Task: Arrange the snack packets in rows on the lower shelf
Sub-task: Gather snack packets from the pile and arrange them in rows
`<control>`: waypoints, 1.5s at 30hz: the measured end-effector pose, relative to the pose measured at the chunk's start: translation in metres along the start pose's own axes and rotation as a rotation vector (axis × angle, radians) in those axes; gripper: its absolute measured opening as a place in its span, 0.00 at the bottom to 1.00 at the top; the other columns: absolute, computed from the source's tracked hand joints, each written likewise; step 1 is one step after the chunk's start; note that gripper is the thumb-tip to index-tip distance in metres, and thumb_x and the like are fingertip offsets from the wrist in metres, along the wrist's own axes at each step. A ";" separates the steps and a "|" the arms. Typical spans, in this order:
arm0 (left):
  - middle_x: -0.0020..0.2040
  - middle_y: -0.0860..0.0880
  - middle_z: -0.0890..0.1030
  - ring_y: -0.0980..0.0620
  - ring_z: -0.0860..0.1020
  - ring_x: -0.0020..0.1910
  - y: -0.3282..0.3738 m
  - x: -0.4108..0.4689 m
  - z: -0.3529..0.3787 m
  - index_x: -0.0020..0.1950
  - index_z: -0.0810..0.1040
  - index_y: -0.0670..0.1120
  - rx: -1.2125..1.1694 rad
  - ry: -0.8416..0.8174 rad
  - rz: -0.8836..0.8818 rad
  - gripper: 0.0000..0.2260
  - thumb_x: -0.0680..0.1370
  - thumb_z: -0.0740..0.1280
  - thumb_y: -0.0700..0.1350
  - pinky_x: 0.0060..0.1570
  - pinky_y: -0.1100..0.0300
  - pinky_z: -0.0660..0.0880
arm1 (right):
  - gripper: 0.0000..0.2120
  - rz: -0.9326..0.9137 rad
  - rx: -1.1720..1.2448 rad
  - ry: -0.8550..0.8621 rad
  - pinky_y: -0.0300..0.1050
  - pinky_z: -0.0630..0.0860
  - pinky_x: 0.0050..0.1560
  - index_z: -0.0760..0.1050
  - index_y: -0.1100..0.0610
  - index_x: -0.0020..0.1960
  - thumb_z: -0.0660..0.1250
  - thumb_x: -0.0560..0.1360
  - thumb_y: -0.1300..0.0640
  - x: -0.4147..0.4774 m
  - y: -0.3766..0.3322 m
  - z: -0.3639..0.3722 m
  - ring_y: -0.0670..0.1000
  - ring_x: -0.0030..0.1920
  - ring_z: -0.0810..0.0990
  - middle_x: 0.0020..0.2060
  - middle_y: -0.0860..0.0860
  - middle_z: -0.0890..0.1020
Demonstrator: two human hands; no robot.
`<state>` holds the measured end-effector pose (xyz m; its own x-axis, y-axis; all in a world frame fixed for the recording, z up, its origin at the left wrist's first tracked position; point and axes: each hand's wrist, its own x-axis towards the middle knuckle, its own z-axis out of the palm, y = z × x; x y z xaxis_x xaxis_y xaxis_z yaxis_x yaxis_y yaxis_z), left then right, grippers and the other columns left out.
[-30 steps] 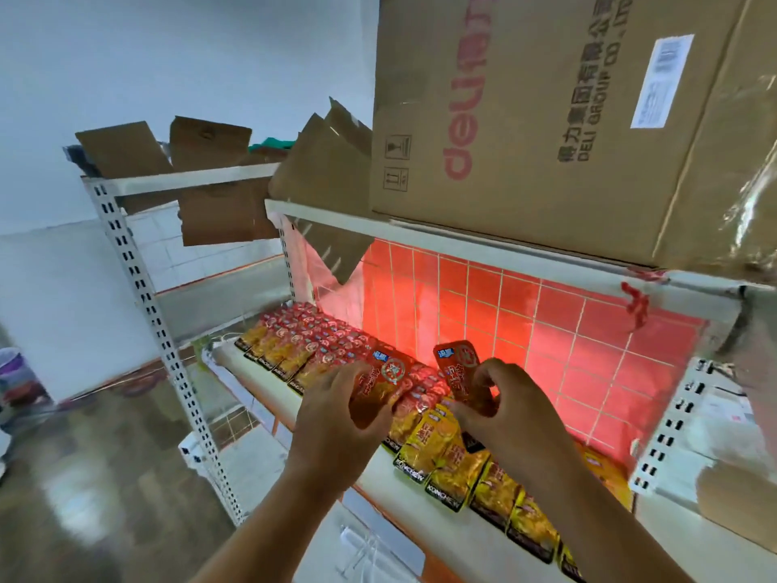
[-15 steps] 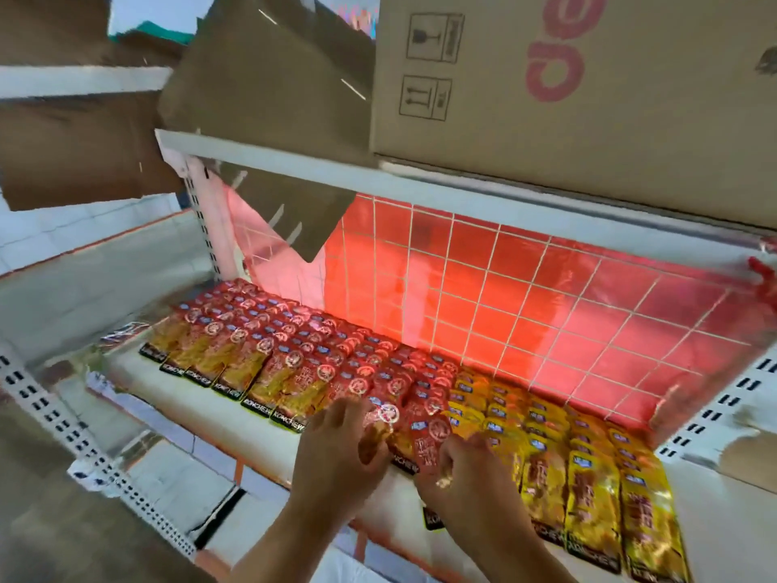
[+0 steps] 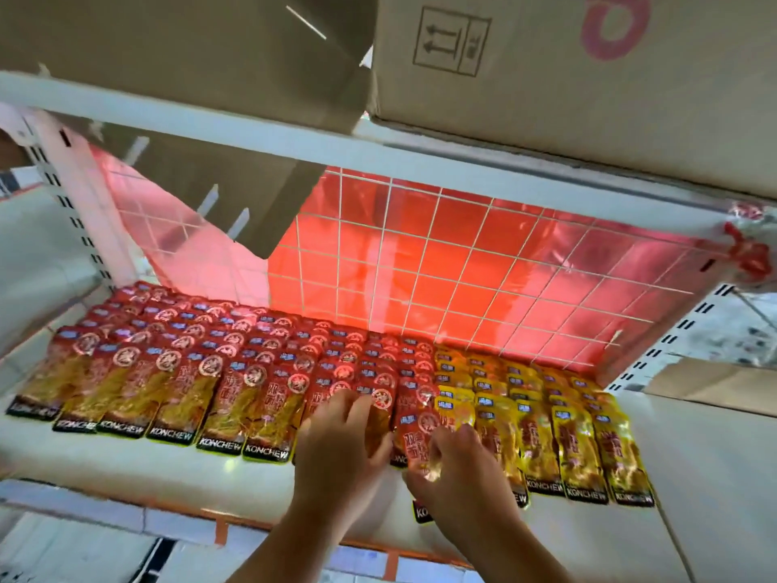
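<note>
Centrally, right grip (image 3: 458,469) pinching a red packet (image 3: 422,512) at shelf (image 3: 168,469) front, left grip (image 3: 340,448) released, resting on neighbouring packets (image 3: 374,431)

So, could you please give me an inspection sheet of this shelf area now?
Surface: white lower shelf, bare along its front edge.
Job's things: red packets in overlapping rows at left, yellow packets at right; one loose red packet sticks out in front.
Clutter: cardboard flap hangs down at the back left.
Hands: left hand rests on red packets; right hand grips the loose red packet.
Cables: nothing seen.
Surroundings: cardboard box on the shelf above; red grid panel behind.
</note>
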<state>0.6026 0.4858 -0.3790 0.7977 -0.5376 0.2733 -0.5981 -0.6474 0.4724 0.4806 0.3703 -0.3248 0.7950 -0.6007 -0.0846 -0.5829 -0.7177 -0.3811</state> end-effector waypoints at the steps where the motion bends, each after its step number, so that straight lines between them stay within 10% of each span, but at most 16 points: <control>1: 0.56 0.54 0.79 0.51 0.78 0.51 -0.002 0.000 0.002 0.63 0.77 0.55 0.004 -0.012 0.018 0.23 0.73 0.68 0.65 0.51 0.52 0.78 | 0.19 0.007 -0.007 0.006 0.43 0.73 0.39 0.66 0.48 0.45 0.70 0.70 0.37 0.000 -0.003 0.000 0.50 0.42 0.75 0.47 0.48 0.71; 45: 0.61 0.51 0.80 0.45 0.76 0.54 -0.008 -0.012 0.001 0.59 0.81 0.53 0.043 -0.094 0.214 0.18 0.69 0.72 0.47 0.51 0.47 0.74 | 0.18 0.203 0.004 0.086 0.48 0.82 0.48 0.75 0.49 0.61 0.71 0.74 0.44 0.038 -0.026 0.029 0.56 0.48 0.82 0.54 0.54 0.74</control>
<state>0.5980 0.4971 -0.3871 0.6426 -0.7120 0.2832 -0.7575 -0.5345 0.3750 0.5307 0.3758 -0.3447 0.6441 -0.7606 -0.0809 -0.7285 -0.5778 -0.3681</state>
